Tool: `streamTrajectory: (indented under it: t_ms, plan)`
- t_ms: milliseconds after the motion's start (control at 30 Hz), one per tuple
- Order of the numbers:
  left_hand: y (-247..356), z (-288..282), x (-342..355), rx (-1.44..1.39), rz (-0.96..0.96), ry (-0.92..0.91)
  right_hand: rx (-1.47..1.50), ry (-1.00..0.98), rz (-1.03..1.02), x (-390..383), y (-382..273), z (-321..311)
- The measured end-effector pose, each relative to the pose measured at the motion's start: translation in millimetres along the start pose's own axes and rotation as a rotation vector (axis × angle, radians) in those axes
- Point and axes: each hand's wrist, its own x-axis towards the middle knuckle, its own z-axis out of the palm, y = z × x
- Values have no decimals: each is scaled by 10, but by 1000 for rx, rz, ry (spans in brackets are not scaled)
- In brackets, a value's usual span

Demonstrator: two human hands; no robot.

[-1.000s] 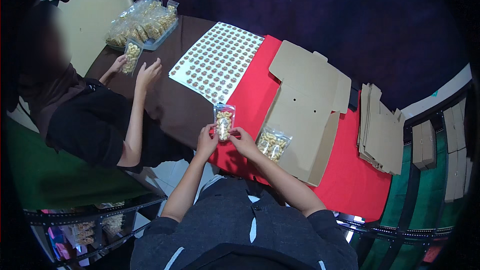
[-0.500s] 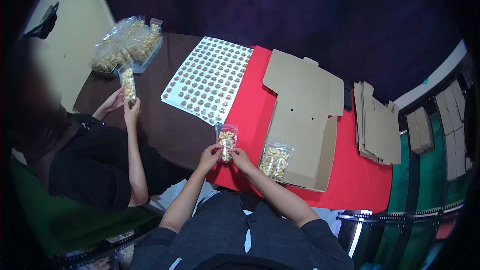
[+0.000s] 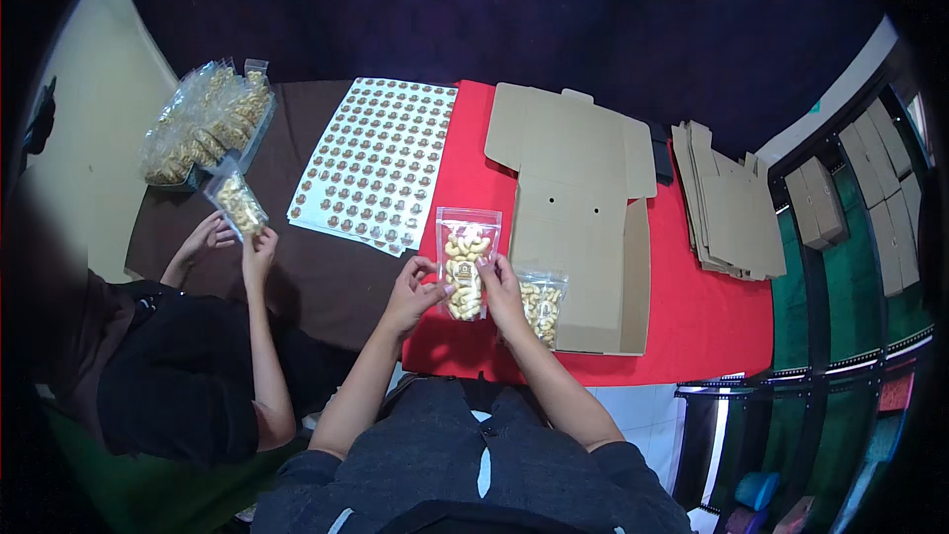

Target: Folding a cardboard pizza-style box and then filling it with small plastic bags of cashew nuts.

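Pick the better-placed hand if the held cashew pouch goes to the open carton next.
Right, most likely. The right hand holds the right edge of the cashew pouch, on the side nearest the open carton. The left hand holds the opposite edge, farther from it.

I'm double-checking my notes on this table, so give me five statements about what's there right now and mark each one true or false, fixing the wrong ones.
1. The person's left hand and right hand are both on one clear pouch of cashews. True.
2. A white printed sheet lies to the left of the open cardboard box. True.
3. The box lies on the brown cloth. False: it lies on the red cloth.
4. Nobody else is holding a pouch. False: the co-worker's hands hold another filled pouch.
5. A stack of flat cardboard is to the right of the box. True.
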Motion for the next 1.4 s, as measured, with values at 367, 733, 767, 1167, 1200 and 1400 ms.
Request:
streamTrajectory:
  t_ms: [367,733,767,1167,1200,1400]
  plan:
    - [170,834,36,291,117,-159,182,73,24,-237,-513,-340]
    - [-77,1541,116,125,138,-125,103,-71,-51,-280,-783,-821]
    - [-108,1576,112,102,174,-101,171,-108,-6,-290,-816,-849]
    - [-191,1908,-59,-75,173,17,-55,-84,-32,-422,-679,-1089]
    - [-182,1926,-67,-74,169,13,58,-83,-3,-424,-642,-1124]
    - [-189,2047,-105,263,332,62,81,-132,-30,-479,-853,-1155]
